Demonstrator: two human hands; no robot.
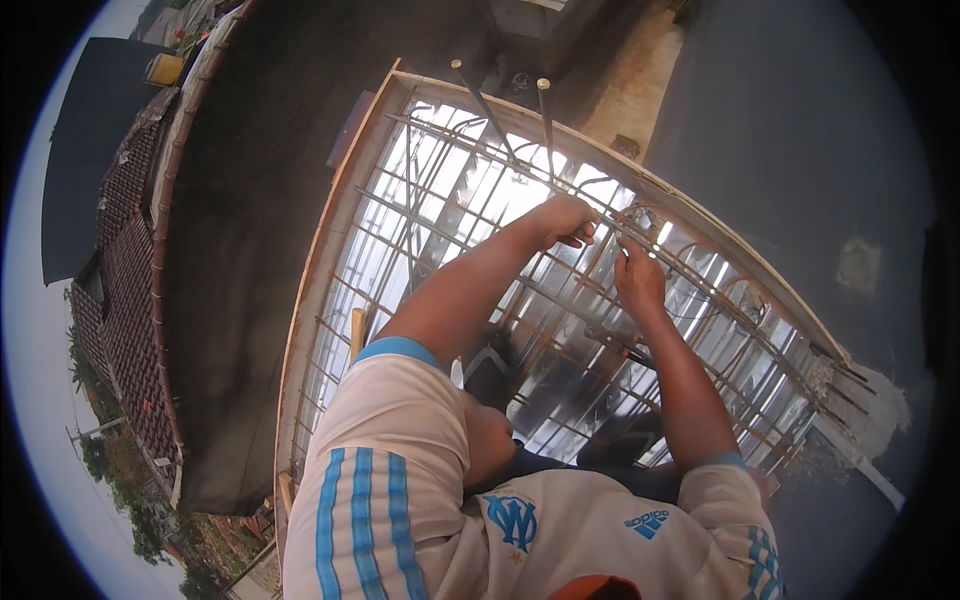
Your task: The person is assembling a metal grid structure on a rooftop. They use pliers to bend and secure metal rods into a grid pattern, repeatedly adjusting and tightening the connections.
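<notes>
My left hand [567,221] is closed, its fingers curled down at a long steel bar near the far side of a reinforcing bar grid [474,151]. Just to its right, my right hand [641,278] reaches up to the same bar, thumb and fingers pinched. Anything small between the fingers of either hand is too hidden to name. Beneath the grid lies a shiny, reflective sheet [508,196]. Beyond my left hand, two rods, a left one [485,110] and a right one [547,130], stand up from the grid.
Wooden boards [328,215] edge the grid on the left and far sides. A short wooden stick [357,328] sticks up near my left arm. Bar ends poke out by rough concrete [872,408] at right. A tiled roof [132,225] lies far left, beyond a dark lower area.
</notes>
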